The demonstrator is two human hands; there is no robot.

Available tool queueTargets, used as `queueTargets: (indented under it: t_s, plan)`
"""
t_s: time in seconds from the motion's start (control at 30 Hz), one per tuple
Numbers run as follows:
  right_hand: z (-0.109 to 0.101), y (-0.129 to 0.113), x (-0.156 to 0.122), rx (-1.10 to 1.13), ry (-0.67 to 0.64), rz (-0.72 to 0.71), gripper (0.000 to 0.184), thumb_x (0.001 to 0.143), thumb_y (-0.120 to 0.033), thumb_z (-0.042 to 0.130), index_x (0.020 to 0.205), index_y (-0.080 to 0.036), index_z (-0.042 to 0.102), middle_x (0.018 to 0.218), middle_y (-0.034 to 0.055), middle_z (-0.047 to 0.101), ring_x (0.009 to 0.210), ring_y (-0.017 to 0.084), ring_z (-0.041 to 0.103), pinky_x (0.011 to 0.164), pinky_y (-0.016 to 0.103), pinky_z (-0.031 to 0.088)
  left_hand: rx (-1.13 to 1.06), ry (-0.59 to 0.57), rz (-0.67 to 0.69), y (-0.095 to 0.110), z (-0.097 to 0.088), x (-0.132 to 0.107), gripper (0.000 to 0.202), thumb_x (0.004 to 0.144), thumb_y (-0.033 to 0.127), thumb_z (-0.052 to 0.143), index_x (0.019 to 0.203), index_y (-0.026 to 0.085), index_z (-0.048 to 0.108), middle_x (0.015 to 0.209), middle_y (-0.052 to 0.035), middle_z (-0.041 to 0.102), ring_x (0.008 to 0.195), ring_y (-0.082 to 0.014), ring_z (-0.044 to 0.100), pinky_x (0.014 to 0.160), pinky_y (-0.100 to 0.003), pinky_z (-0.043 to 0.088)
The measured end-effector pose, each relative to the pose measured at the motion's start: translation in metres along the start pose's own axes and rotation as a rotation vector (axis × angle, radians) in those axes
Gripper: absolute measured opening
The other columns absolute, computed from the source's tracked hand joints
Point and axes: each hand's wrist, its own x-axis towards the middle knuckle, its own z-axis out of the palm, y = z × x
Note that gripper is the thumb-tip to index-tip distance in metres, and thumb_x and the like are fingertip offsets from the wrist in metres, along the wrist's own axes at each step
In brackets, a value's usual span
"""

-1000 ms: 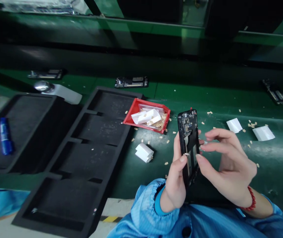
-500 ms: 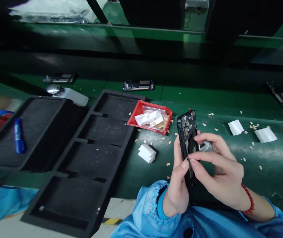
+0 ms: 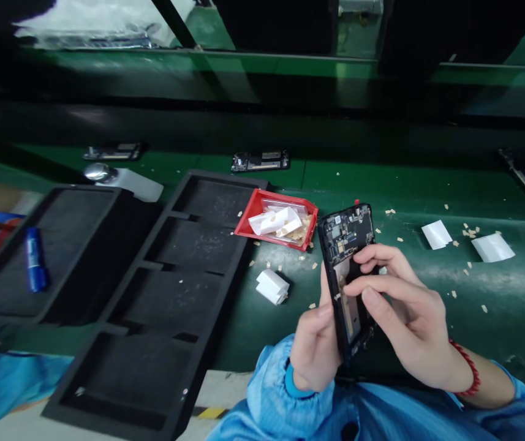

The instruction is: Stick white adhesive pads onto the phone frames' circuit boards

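Note:
An opened phone (image 3: 347,236), its circuit board and inner parts bare, stands tilted upright, with my left hand (image 3: 318,343) closed around its left edge and back. The fingers of my right hand (image 3: 409,318) reach over the phone from the right. Its index fingertip touches the inside near the middle, beside a pale strip. The thumb is a little apart from that fingertip, and nothing shows between them. Other fingers bend over the board above. Left of the phone stands a red bin (image 3: 252,229) holding white paper pieces and small tan tabs.
A black compartment tray (image 3: 152,263) lies to the left, beside a black box with a blue marker (image 3: 36,260) on it. A white bottle (image 3: 138,184) lies behind. More opened phones (image 3: 261,160) sit along the back. Folded white papers (image 3: 272,286) and tan tabs are scattered on the green surface.
The phone has turned so its inner face shows more widely. My left thumb has moved off its front to the edge. My right index fingertip and thumb have spread apart.

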Motion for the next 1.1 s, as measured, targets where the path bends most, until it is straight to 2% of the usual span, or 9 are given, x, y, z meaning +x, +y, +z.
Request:
queueTargets:
  t_s: [0.2, 0.4, 0.6, 0.7, 0.77, 0.87, 0.93, 1.0, 1.1]
  plan:
    - [-0.001, -0.002, -0.004, -0.084, 0.054, -0.076, 0.022, 0.094, -0.007, 0.056, 0.101, -0.020, 0.072, 0.122, 0.0060, 0.060, 0.104, 0.016, 0.059, 0.095, 0.030, 0.053, -0.021, 0.031, 0.001, 0.010, 0.002, 0.013, 0.074, 0.071, 0.028, 0.048, 0.144, 0.024, 0.057, 0.137, 0.0030, 0.066, 0.151, -0.0334, 0.034, 0.127, -0.047, 0.028]
    - [0.002, 0.004, -0.003, -0.164, 0.030, -0.167, 0.027, 0.092, -0.006, 0.058, 0.109, -0.020, 0.074, 0.128, 0.0078, 0.058, 0.111, 0.019, 0.058, 0.106, 0.038, 0.047, -0.008, -0.125, -0.050, 0.007, 0.002, 0.006, 0.078, 0.073, 0.032, 0.049, 0.151, 0.025, 0.047, 0.146, 0.0019, 0.059, 0.153, -0.0314, 0.032, 0.129, -0.046, 0.022]
    - [-0.010, 0.017, 0.002, 0.292, -0.167, 0.131, 0.025, 0.102, -0.027, 0.057, 0.113, -0.036, 0.077, 0.135, -0.0002, 0.060, 0.133, 0.017, 0.053, 0.114, 0.031, 0.044, 0.115, -0.225, 0.004, 0.002, -0.002, -0.002, 0.064, 0.087, 0.042, 0.051, 0.151, 0.039, 0.044, 0.155, 0.0065, 0.050, 0.153, -0.0317, 0.031, 0.129, -0.050, 0.018]
    - [-0.014, 0.022, 0.004, 0.458, -0.245, 0.217, 0.025, 0.103, -0.037, 0.055, 0.113, -0.041, 0.077, 0.135, -0.0012, 0.060, 0.137, 0.018, 0.051, 0.114, 0.033, 0.046, 0.274, -0.175, 0.165, 0.000, -0.001, 0.003, 0.063, 0.087, 0.048, 0.060, 0.149, 0.042, 0.046, 0.160, 0.0082, 0.043, 0.154, -0.0316, 0.028, 0.129, -0.048, 0.017]
    - [-0.012, 0.027, 0.003, 0.418, -0.217, 0.213, 0.024, 0.102, -0.036, 0.056, 0.109, -0.040, 0.078, 0.131, -0.0003, 0.062, 0.132, 0.018, 0.055, 0.111, 0.033, 0.049, 0.324, -0.140, 0.196, -0.001, -0.001, 0.007, 0.066, 0.086, 0.052, 0.063, 0.149, 0.038, 0.047, 0.159, 0.0036, 0.046, 0.152, -0.0329, 0.034, 0.128, -0.048, 0.023]
    - [-0.006, 0.038, -0.004, 0.125, 0.002, 0.137, 0.021, 0.097, -0.027, 0.064, 0.110, -0.037, 0.077, 0.134, 0.0027, 0.059, 0.133, 0.021, 0.054, 0.114, 0.039, 0.046, 0.346, -0.020, 0.096, -0.002, -0.004, 0.014, 0.061, 0.088, 0.055, 0.061, 0.144, 0.029, 0.054, 0.146, -0.0047, 0.060, 0.140, -0.0325, 0.051, 0.118, -0.044, 0.042]
    - [-0.003, 0.046, -0.010, -0.020, 0.101, 0.163, 0.038, 0.092, -0.025, 0.070, 0.128, -0.034, 0.068, 0.145, 0.0055, 0.054, 0.137, 0.025, 0.052, 0.114, 0.043, 0.047, 0.449, 0.149, 0.055, -0.001, -0.007, 0.021, 0.057, 0.088, 0.057, 0.061, 0.135, 0.024, 0.062, 0.135, -0.0076, 0.068, 0.131, -0.0322, 0.060, 0.106, -0.039, 0.052]
    - [-0.003, 0.053, -0.014, 0.051, -0.006, 0.306, 0.058, 0.092, -0.030, 0.070, 0.146, -0.031, 0.051, 0.143, 0.0097, 0.059, 0.126, 0.025, 0.062, 0.105, 0.044, 0.056, 0.574, 0.298, 0.104, 0.001, -0.010, 0.030, 0.056, 0.086, 0.060, 0.063, 0.126, 0.021, 0.067, 0.128, -0.0090, 0.071, 0.123, -0.0320, 0.065, 0.097, -0.036, 0.057]
    - [-0.008, 0.057, -0.007, 0.288, -0.269, 0.488, 0.058, 0.095, -0.042, 0.063, 0.148, -0.024, 0.047, 0.115, 0.0103, 0.076, 0.094, 0.023, 0.076, 0.083, 0.042, 0.065, 0.692, 0.280, 0.243, 0.007, -0.017, 0.046, 0.051, 0.090, 0.058, 0.060, 0.123, 0.020, 0.068, 0.125, -0.0090, 0.072, 0.119, -0.0298, 0.066, 0.099, -0.035, 0.055]
